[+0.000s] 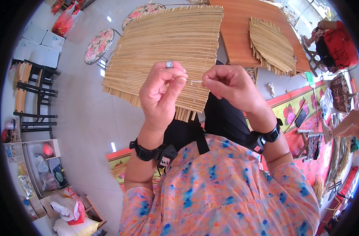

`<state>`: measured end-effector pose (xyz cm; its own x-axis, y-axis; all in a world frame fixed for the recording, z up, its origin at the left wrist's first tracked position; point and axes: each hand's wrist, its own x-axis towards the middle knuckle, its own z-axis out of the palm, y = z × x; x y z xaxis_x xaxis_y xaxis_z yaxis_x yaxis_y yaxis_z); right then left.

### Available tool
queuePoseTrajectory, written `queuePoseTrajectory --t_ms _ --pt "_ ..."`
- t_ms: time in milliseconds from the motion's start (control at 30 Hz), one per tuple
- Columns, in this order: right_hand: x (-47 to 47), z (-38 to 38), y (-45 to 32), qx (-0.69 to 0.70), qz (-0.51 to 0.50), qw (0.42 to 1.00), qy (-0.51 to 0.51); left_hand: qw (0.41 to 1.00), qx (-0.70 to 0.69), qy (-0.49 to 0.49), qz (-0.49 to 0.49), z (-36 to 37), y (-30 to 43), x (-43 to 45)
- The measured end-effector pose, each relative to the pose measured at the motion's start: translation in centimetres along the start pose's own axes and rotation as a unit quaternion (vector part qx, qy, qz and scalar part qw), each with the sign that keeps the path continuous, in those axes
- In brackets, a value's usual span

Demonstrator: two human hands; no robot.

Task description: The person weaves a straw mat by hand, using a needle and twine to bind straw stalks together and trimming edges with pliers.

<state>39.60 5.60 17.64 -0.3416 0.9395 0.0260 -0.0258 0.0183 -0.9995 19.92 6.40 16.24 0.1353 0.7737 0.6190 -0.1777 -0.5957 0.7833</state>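
Above a large mat of sewn straw stalks [167, 38], my left hand [161, 94] pinches a thin needle [168, 71] between thumb and index finger. A ribbed metal ring sits on one of its fingers. Close by on the right, my right hand [228, 85] pinches a short white thread [196, 81] at its fingertips. The thread's end lies near my left fingertips; whether it passes through the needle cannot be told. Stalk ends of uneven length stick out at the mat's near edge, over my lap. Both wrists wear black straps with small devices.
A smaller stalk piece [272, 45] lies on the wooden table [235, 35]. Floral round stools [99, 45] stand at the upper left. Folded black-framed furniture [39, 91] is farther left. On the right are a patterned floor mat [288, 113], a wicker basket [340, 93] and other people's legs.
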Motion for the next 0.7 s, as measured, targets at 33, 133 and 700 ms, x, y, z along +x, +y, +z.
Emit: queuePoseTrajectory --t_ms 33,133,700 --pt "0.2 0.0 0.2 -0.019 -0.01 1.0 0.006 1.0 0.002 -0.002 -0.001 -0.2 -0.1 -0.1" --pt "0.7 -0.5 0.5 -0.075 -0.021 0.996 0.043 0.998 0.0 0.027 -0.062 -1.2 -1.2 -0.9" --pt "1.4 1.1 1.6 -0.229 -0.166 0.947 0.155 0.994 0.004 0.031 -0.102 -2.3 -1.1 -1.2"
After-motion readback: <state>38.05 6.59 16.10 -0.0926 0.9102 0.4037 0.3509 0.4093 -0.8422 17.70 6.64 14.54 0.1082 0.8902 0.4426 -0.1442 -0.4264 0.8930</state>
